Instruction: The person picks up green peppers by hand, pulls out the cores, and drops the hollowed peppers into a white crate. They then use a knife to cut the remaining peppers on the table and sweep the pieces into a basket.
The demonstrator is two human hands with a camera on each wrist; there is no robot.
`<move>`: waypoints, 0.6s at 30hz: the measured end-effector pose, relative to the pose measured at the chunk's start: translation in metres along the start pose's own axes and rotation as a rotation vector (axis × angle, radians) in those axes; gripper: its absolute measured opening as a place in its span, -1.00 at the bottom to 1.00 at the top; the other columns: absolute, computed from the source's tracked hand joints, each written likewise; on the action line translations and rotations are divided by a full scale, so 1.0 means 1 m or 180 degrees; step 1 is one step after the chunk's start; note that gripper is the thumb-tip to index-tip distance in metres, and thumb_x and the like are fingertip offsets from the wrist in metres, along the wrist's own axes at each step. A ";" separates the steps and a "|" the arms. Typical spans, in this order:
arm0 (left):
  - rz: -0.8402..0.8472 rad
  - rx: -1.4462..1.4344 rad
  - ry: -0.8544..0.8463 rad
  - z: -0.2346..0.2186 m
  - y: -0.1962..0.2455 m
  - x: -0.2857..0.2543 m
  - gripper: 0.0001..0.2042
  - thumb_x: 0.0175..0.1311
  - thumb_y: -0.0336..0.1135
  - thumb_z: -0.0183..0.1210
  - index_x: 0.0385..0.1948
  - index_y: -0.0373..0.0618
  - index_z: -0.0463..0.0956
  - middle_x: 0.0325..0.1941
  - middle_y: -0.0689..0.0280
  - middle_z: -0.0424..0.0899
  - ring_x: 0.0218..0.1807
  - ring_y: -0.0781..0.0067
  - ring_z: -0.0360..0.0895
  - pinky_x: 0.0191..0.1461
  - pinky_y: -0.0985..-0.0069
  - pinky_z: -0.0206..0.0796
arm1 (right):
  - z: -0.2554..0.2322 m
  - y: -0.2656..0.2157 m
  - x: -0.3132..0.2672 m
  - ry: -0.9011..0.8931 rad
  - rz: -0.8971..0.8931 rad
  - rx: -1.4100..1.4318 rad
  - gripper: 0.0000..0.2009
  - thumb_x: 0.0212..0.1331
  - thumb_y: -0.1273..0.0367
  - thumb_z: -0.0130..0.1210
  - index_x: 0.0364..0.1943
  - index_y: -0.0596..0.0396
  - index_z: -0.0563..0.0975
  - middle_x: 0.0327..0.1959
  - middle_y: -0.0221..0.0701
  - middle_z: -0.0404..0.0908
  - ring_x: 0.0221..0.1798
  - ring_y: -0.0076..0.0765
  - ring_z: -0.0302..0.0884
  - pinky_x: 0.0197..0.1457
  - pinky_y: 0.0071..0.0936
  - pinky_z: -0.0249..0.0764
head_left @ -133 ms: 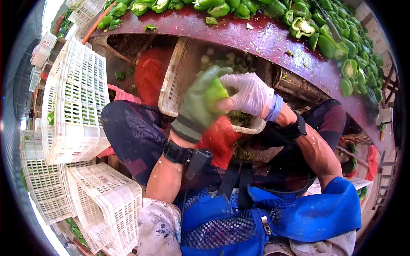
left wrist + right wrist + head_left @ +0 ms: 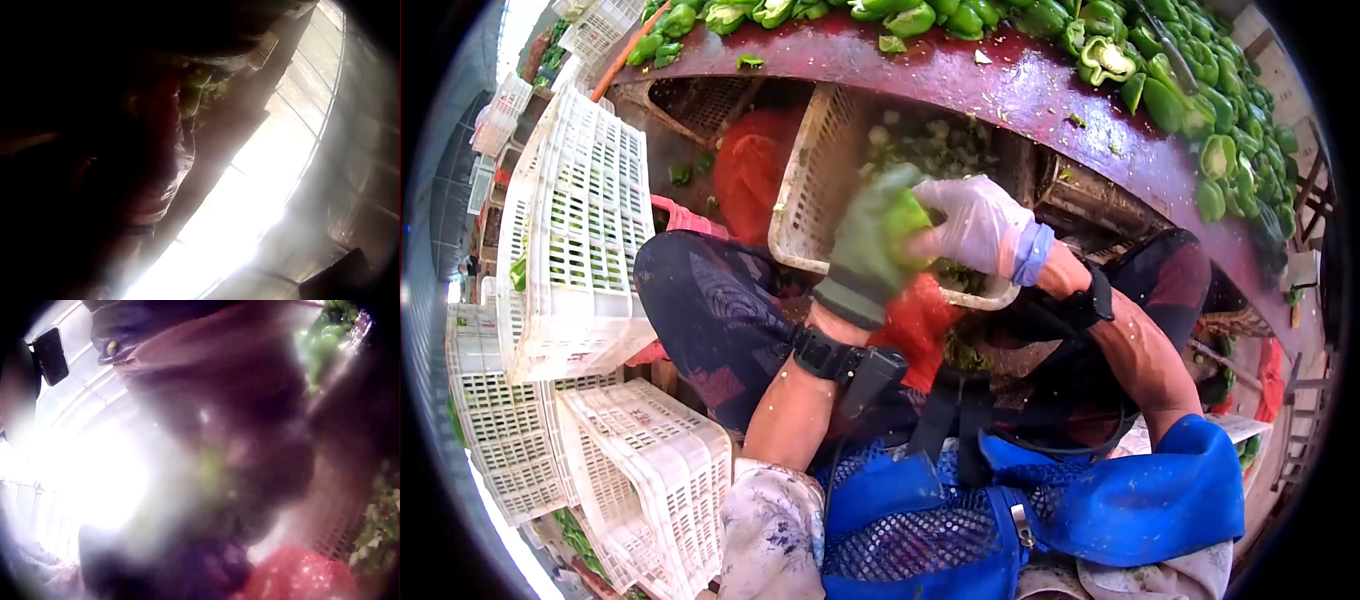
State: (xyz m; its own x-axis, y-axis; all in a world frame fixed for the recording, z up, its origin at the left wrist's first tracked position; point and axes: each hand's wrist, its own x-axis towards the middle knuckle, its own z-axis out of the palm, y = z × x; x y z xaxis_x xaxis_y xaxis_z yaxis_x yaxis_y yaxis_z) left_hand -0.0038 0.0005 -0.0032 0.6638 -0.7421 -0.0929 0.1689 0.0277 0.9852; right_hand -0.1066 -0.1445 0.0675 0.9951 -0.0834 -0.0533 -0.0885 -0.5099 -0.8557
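In the head view the left hand (image 2: 862, 252), in a green glove and blurred, grips a green pepper (image 2: 908, 222) above a white crate (image 2: 798, 190). The right hand (image 2: 980, 225), in a thin whitish glove, pinches the same pepper from the other side, its thumb against the pepper's lower part. The gloved fingers partly cover the pepper. Through the right wrist view the right hand (image 2: 231, 381) looms dark and large, with a blurred green patch below. The left wrist view is mostly dark; a shiny glove (image 2: 178, 172) shows near some green pieces (image 2: 199, 94).
Many green peppers (image 2: 1165, 105) lie along a dark red tabletop (image 2: 1040, 95) beyond the hands. Cut pieces (image 2: 945, 140) lie in the crate between the knees. White crates (image 2: 580, 230) stand stacked at the left. Red cloth or bags (image 2: 750, 165) lie around the crate.
The left hand's gloved fingers have shifted slightly left, away from the right hand's fingertips. The right hand has moved slightly down and left. Both remain at the pepper.
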 end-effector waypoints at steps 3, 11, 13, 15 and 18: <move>-0.0312 -0.0923 0.0462 0.006 -0.020 0.017 -0.79 0.32 -0.12 0.11 -0.36 -0.04 0.57 -0.41 0.31 0.65 -0.38 0.39 0.63 -0.32 0.38 0.56 | 0.009 -0.001 -0.001 0.0244 0.0145 0.0122 -0.73 0.02 0.29 0.23 -0.22 0.14 0.62 -0.40 -0.13 0.67 -0.36 -0.08 0.65 -0.21 -0.22 0.50; -0.0369 -0.1793 0.1026 0.023 -0.016 0.018 -0.76 0.32 -0.09 0.10 -0.41 -0.03 0.57 -0.44 0.36 0.66 -0.40 0.41 0.63 -0.27 0.38 0.57 | 0.021 0.013 0.015 0.1101 0.0023 -0.0921 -0.80 0.06 0.35 0.17 -0.23 0.12 0.58 -0.36 -0.08 0.65 -0.32 0.00 0.64 -0.15 -0.14 0.52; -0.0117 -0.1522 0.1043 0.028 -0.003 0.019 -0.76 0.31 -0.09 0.11 -0.38 -0.03 0.58 -0.40 0.36 0.66 -0.37 0.42 0.63 -0.26 0.37 0.58 | 0.022 0.021 0.016 0.1622 -0.0821 -0.0800 -0.80 0.08 0.38 0.15 -0.22 0.13 0.56 -0.35 -0.09 0.63 -0.32 0.02 0.63 -0.15 -0.13 0.52; 0.0081 -0.1138 0.0862 0.033 0.014 0.014 -0.78 0.28 -0.12 0.13 -0.30 -0.05 0.57 -0.33 0.35 0.66 -0.30 0.41 0.64 -0.24 0.36 0.57 | 0.007 -0.001 0.015 0.1510 -0.0788 -0.1542 -0.78 0.21 0.34 0.10 -0.14 0.15 0.52 -0.39 -0.19 0.60 -0.38 -0.08 0.62 -0.37 -0.23 0.57; -0.0019 -0.0954 0.0594 0.028 0.019 0.006 -0.75 0.22 -0.26 0.20 -0.12 -0.10 0.50 -0.23 0.31 0.63 -0.19 0.44 0.61 -0.18 0.44 0.52 | -0.011 0.005 0.030 0.1983 -0.1125 -0.3484 -0.76 0.35 0.25 0.00 -0.10 0.13 0.50 -0.49 -0.31 0.54 -0.47 -0.33 0.59 -0.62 -0.44 0.52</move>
State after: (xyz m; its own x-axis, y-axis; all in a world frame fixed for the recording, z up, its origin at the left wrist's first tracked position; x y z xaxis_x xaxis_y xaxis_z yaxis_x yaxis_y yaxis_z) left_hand -0.0169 -0.0218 0.0192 0.7793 -0.6084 -0.1504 0.3610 0.2396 0.9012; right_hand -0.0778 -0.1594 0.0672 0.8106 -0.0318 0.5848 -0.1116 -0.9886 0.1010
